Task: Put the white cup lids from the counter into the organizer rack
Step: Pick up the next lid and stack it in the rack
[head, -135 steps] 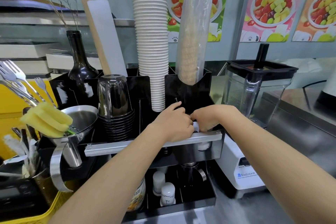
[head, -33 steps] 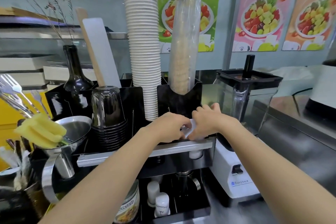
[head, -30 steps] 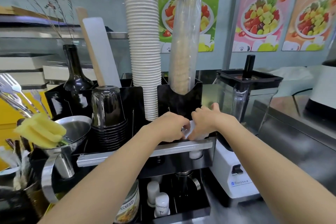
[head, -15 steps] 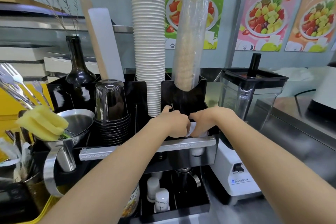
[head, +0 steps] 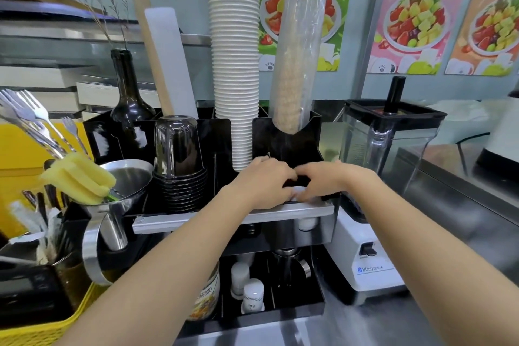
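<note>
Currently, both hands are pressed together at the front compartment of the black organizer rack (head: 283,143), just above its metal front rail (head: 233,215). The left hand (head: 264,184) and right hand (head: 323,181) are curled around a white cup lid (head: 298,191), seen only as a pale sliver between the fingers; each hand is closed on it. A tall stack of white paper cups (head: 234,64) is seated in the slot behind, and a blender (head: 384,154) is stood just right of the rack.

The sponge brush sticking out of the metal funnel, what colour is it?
Yellow. The sponge brush shows clearly in the head view, resting in the metal funnel.
</note>
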The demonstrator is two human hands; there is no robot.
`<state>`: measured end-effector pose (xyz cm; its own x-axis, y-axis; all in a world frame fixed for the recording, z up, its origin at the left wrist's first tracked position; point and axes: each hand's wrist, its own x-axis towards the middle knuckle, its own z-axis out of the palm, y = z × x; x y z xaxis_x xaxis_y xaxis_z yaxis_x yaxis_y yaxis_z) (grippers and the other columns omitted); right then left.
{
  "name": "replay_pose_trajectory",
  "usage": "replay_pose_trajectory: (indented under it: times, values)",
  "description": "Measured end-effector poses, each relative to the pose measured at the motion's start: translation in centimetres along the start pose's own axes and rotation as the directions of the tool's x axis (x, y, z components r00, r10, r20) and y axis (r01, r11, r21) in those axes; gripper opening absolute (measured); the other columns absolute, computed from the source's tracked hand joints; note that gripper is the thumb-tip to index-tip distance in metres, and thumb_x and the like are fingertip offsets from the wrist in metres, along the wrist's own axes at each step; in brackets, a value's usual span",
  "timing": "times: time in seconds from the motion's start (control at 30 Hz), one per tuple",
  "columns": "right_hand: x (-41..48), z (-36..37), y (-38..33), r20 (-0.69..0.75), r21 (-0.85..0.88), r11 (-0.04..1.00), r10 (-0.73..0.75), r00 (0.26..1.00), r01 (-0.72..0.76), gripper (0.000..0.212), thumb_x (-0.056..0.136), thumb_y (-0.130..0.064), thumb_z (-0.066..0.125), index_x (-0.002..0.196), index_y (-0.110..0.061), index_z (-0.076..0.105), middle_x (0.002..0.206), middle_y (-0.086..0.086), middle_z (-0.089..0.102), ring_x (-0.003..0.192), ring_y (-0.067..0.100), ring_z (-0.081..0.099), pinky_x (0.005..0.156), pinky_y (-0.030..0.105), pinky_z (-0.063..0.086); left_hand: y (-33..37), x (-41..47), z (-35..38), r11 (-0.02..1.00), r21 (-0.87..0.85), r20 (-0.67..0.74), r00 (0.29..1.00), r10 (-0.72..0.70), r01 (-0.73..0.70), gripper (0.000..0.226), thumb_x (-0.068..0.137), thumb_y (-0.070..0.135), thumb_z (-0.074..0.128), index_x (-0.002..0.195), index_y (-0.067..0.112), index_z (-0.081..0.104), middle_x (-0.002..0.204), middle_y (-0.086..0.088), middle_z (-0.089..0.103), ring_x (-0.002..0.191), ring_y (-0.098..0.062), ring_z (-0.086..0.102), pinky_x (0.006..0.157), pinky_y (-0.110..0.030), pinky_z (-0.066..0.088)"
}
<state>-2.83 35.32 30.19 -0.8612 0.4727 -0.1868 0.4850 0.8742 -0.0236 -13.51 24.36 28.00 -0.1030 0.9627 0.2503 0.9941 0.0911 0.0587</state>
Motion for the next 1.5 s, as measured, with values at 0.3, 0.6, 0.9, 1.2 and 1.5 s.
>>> replay_pose_trajectory:
  times: [0.3,0.6,0.9,1.2,1.5]
  values:
    - [-7.4,2.7,-3.7,-0.64,0.327,0.893,-0.032,0.768,0.309,0.067,0.084,-0.04,0.061,0.141,-0.021,0.031,0.144,0.002,0.041,0.129,0.018,0.042,0.107,0.037,0.032,1.2,-10.9,-2.6,0.97,-0.224,-0.382,0.907,-0.177,0.095,0.045,0.09,0.036,0.052,0.132,0.019,0.047,0.138,0.0,0.051,0.129,-0.016,0.041,0.109,-0.031,0.029]
    - [-12.3,15.5,-13.0,-0.429,0.497,0.775,-0.171,0.887,0.39,0.079,0.082,-0.044,0.062,0.145,-0.023,0.02,0.151,0.0,0.031,0.138,0.014,0.029,0.114,0.039,0.026,3.1,-26.1,3.8,0.878,-0.338,-0.248,0.868,-0.43,0.339,0.055,0.087,0.044,0.051,0.135,0.02,0.042,0.142,-0.001,0.047,0.132,-0.015,0.038,0.11,-0.033,0.03]
    - [-15.7,28.0,-20.7,-0.001,0.48,0.819,-0.356,0.934,0.313,0.088,0.078,-0.053,0.061,0.146,-0.026,0.013,0.155,-0.001,0.022,0.141,0.017,0.019,0.117,0.038,0.017,5.0,-37.4,12.7,0.688,-0.401,0.1,0.776,-0.623,0.604,0.063,0.084,0.048,0.057,0.138,0.024,0.036,0.145,0.003,0.042,0.132,-0.016,0.036,0.107,-0.031,0.029]
    - [-17.5,32.4,-22.8,0.036,0.435,0.856,-0.327,0.944,0.28,0.082,0.073,-0.059,0.062,0.138,-0.022,0.028,0.147,-0.001,0.033,0.132,0.02,0.03,0.108,0.033,0.023,6.0,-43.1,17.3,0.636,-0.46,0.298,0.783,-0.546,0.619,0.089,0.066,0.069,0.061,0.14,0.03,0.028,0.139,0.013,0.041,0.127,-0.007,0.034,0.1,-0.02,0.023]
    - [-16.1,26.7,-18.8,-0.161,0.516,0.818,-0.2,0.967,0.255,0.076,0.069,-0.047,0.07,0.133,-0.026,0.036,0.139,-0.009,0.038,0.128,0.012,0.03,0.109,0.029,0.029,5.0,-36.2,13.7,0.64,-0.581,0.149,0.839,-0.524,0.503,0.071,0.068,0.048,0.072,0.13,0.032,0.042,0.127,0.02,0.048,0.116,-0.003,0.039,0.101,-0.026,0.031]
